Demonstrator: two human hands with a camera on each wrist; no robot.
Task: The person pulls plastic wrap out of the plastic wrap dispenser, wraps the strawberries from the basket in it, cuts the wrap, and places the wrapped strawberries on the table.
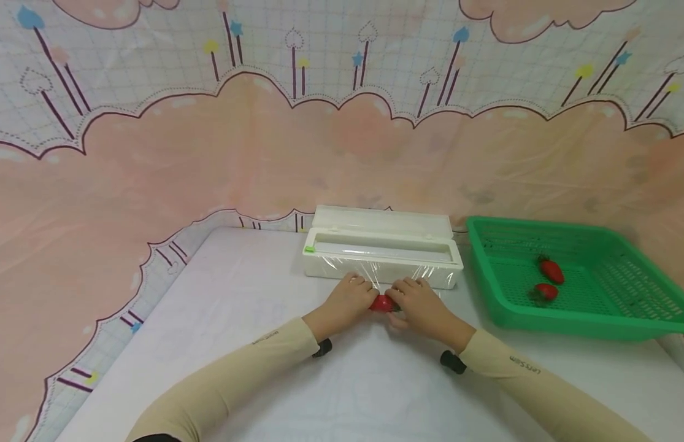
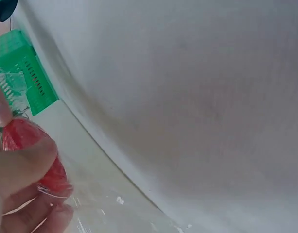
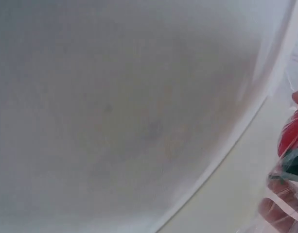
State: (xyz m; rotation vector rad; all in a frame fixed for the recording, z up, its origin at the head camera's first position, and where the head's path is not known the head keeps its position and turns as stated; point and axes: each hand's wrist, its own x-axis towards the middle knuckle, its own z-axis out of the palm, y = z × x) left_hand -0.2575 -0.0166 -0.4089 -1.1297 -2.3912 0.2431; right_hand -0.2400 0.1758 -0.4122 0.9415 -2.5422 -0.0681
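Note:
A red strawberry (image 1: 382,303) is held between both hands, close in front of a white cling film box (image 1: 380,222). Clear cling film (image 1: 369,268) stretches from the box down to the fruit and covers it. My left hand (image 1: 344,304) grips the strawberry's left end; in the left wrist view its thumb lies across the red, film-covered fruit (image 2: 25,133). On the other side, my right hand (image 1: 421,307) pinches the leafy end through the film. The right wrist view catches only part of the strawberry (image 3: 292,133), its green leaves and some fingertips at the edge.
To the right stands a green plastic basket (image 1: 568,325) with two strawberries, one farther back (image 1: 551,271) and one nearer (image 1: 546,291). The box's lid is raised, and a film roll (image 1: 383,250) lies inside. A white cloth (image 1: 237,276) covers the table; a patterned curtain hangs behind.

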